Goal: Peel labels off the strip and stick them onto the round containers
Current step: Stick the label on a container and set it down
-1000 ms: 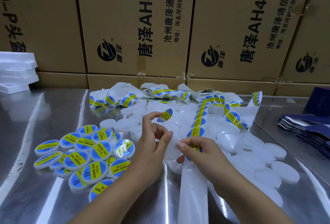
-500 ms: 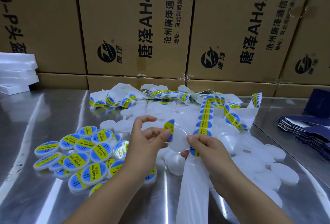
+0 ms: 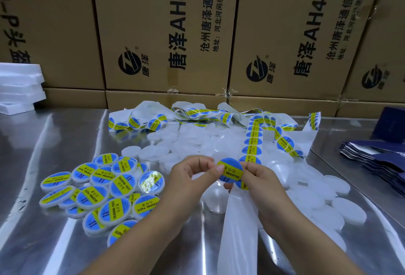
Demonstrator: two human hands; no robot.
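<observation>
A round container with a blue and yellow label (image 3: pixel 230 170) on its face is held up above the table between both hands. My left hand (image 3: pixel 190 178) pinches its left edge with thumb and fingers. My right hand (image 3: pixel 260 185) holds its right edge and also the white label strip (image 3: pixel 252 141), which runs from under that hand up to the back. A pile of labelled containers (image 3: pixel 98 189) lies at the left. Plain white containers (image 3: pixel 317 198) lie heaped in the middle and right.
Tangled strip with labels (image 3: pixel 192 113) lies at the back of the shiny metal table (image 3: pixel 43 143). Cardboard boxes (image 3: pixel 166 33) form a wall behind. White foam trays (image 3: pixel 19 86) are stacked at the far left, dark blue folded cartons (image 3: pixel 379 158) at the right.
The label went from hanging on my left fingertips to lying flat on the container's face. Both hands now hold the container's edges, slightly higher and more to the right.
</observation>
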